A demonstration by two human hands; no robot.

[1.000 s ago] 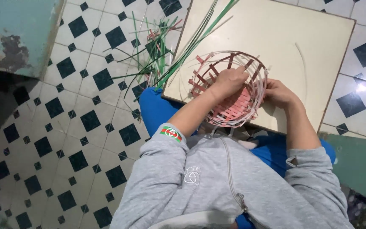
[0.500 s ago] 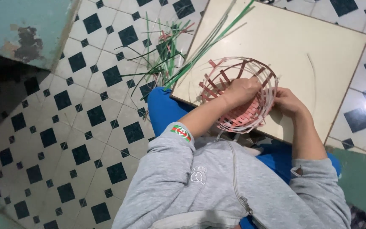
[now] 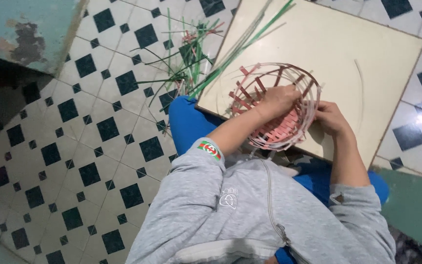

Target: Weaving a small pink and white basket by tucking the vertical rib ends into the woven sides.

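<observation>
The half-made pink basket [image 3: 274, 105] sits on the cream worktop [image 3: 367, 54], same as a moment ago. The left hand [image 3: 279, 100] stays curled inside it, gripping strips. The right hand [image 3: 330, 119] still holds the rim, so weaving goes on.
</observation>
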